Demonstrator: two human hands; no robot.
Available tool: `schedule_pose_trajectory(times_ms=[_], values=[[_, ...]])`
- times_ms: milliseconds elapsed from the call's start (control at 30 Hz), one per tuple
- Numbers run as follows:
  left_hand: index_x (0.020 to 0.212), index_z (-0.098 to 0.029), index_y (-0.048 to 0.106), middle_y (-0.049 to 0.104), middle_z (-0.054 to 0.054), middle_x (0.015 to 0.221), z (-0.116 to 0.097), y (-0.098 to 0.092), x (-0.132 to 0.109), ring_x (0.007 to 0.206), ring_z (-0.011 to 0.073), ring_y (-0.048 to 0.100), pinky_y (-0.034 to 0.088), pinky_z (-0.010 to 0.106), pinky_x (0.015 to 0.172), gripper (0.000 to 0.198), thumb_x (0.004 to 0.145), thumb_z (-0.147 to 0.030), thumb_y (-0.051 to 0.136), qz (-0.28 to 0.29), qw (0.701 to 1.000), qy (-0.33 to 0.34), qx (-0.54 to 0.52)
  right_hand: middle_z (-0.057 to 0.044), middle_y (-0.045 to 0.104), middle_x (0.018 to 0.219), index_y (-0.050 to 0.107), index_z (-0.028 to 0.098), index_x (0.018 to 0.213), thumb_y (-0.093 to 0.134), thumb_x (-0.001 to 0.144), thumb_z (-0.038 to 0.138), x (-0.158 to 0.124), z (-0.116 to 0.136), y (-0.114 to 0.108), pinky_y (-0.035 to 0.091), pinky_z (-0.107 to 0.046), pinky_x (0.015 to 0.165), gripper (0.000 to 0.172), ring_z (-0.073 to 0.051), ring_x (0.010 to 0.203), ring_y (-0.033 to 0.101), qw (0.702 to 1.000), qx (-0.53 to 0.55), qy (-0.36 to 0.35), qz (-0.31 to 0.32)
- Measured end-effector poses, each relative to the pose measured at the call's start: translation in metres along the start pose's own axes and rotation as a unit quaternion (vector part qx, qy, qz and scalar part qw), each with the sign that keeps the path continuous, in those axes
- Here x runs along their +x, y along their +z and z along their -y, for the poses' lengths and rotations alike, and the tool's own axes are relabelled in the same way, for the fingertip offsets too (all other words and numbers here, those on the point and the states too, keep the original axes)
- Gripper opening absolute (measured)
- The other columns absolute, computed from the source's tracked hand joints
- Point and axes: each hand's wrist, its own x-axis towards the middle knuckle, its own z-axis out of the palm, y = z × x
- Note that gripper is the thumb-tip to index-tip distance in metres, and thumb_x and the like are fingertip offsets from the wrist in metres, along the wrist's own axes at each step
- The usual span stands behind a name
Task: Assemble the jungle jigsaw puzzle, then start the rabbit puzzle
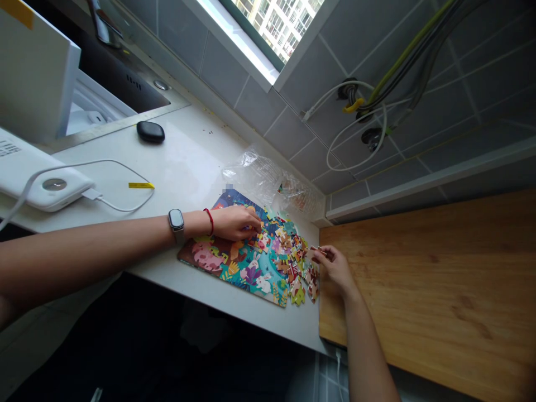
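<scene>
1. Left hand (234,223), with a smartwatch (176,221) and red cord bracelet (210,221), reaches across the white worktop (188,162), palm down, fingers on the jigsaw puzzle (247,268).
2. The puzzle lies near the worktop's edge, a clear plastic bag (251,176) just behind, loose pieces (297,262) heaped at its right end.
3. Right hand (337,268), well apart from the left, pinches a thin piece (318,250) above the heap, beside a wooden board (431,279).

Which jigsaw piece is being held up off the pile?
The thin cardboard jigsaw piece, pinched by the right hand and seen edge-on; the other colourful pieces lie flat in the pile.
</scene>
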Motion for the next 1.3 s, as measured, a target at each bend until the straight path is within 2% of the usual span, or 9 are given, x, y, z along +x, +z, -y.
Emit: schedule_pose_trajectory(times_ms=[133,300,467,633,833,900,1033,1133,1300], values=[[0.099,-0.021,0.078,0.079,0.006,0.097,-0.001,0.0,0.0,0.086,0.0206,0.069,0.051,0.03,0.078,0.02,0.096,-0.014,0.059,0.011,1.0,0.002,0.006,-0.002,0.076,0.08,0.066,0.019,0.09,0.1,0.05,0.057,-0.017,0.019,0.018,0.058,-0.031,0.06,0.064,-0.019,0.065,0.071,0.993,0.111,0.029,-0.003],[0.1,-0.022,0.077,0.078,0.006,0.096,-0.001,0.0,0.0,0.085,0.0204,0.068,0.051,0.031,0.079,0.019,0.095,-0.014,0.06,-0.004,1.0,0.011,0.008,-0.004,0.078,0.097,0.069,0.022,0.127,0.095,0.064,0.053,-0.041,0.031,0.063,0.063,-0.03,0.059,0.074,-0.019,0.072,0.073,0.989,0.147,0.009,0.01],[0.098,-0.021,0.077,0.077,0.008,0.097,-0.002,-0.001,0.002,0.091,0.0226,0.066,0.051,0.034,0.086,0.019,0.095,-0.013,0.061,-0.006,1.0,0.019,0.004,-0.011,0.077,0.115,0.074,0.019,0.115,0.087,0.074,0.054,-0.055,0.032,0.111,0.065,-0.034,0.058,0.056,-0.021,0.074,0.074,0.987,0.157,-0.031,-0.023],[0.099,-0.022,0.077,0.077,0.008,0.099,-0.002,-0.001,0.002,0.095,0.0233,0.064,0.05,0.035,0.088,0.019,0.094,-0.012,0.061,0.016,1.0,0.013,0.022,-0.004,0.072,0.09,0.063,0.02,0.089,0.087,0.072,0.056,-0.058,0.017,0.143,0.062,-0.031,0.06,0.046,-0.017,0.066,0.069,0.978,0.175,-0.044,-0.104],[0.1,-0.022,0.077,0.077,0.009,0.103,-0.003,0.0,0.001,0.098,0.024,0.064,0.048,0.037,0.093,0.019,0.096,-0.014,0.06,0.026,0.999,0.014,0.021,0.002,0.06,0.08,0.054,0.022,0.083,0.082,0.08,0.053,-0.066,0.005,0.156,0.057,-0.027,0.063,0.042,-0.014,0.068,0.063,0.97,0.143,-0.097,-0.169],[0.101,-0.022,0.078,0.077,0.009,0.103,-0.003,0.001,0.0,0.099,0.0242,0.064,0.048,0.037,0.095,0.019,0.096,-0.015,0.061,0.027,0.999,0.014,0.018,0.002,0.059,0.084,0.057,0.023,0.098,0.08,0.082,0.052,-0.068,0.006,0.158,0.059,-0.029,0.063,0.041,-0.016,0.069,0.064,0.965,0.162,-0.092,-0.182],[0.101,-0.022,0.077,0.077,0.008,0.102,-0.001,0.002,0.0,0.1,0.0235,0.064,0.048,0.035,0.094,0.019,0.096,-0.015,0.061,0.026,0.999,0.017,0.009,-0.005,0.066,0.099,0.057,0.02,0.131,0.074,0.086,0.053,-0.068,0.007,0.16,0.061,-0.033,0.067,0.058,-0.018,0.075,0.067,0.969,0.149,-0.078,-0.183],[0.099,-0.023,0.077,0.077,0.007,0.1,0.0,0.003,-0.001,0.095,0.0226,0.064,0.048,0.035,0.091,0.017,0.095,-0.015,0.062,0.016,1.0,0.023,0.01,-0.01,0.069,0.106,0.063,0.017,0.126,0.07,0.088,0.054,-0.066,0.006,0.16,0.061,-0.034,0.071,0.053,-0.019,0.079,0.069,0.972,0.132,-0.081,-0.179],[0.1,-0.022,0.077,0.078,0.007,0.101,0.0,0.003,-0.001,0.095,0.0224,0.065,0.048,0.035,0.091,0.018,0.096,-0.016,0.061,0.014,0.999,0.033,0.022,-0.003,0.066,0.092,0.06,0.02,0.114,0.075,0.085,0.052,-0.066,0.004,0.16,0.06,-0.03,0.07,0.046,-0.019,0.082,0.07,0.963,0.161,-0.087,-0.196]])
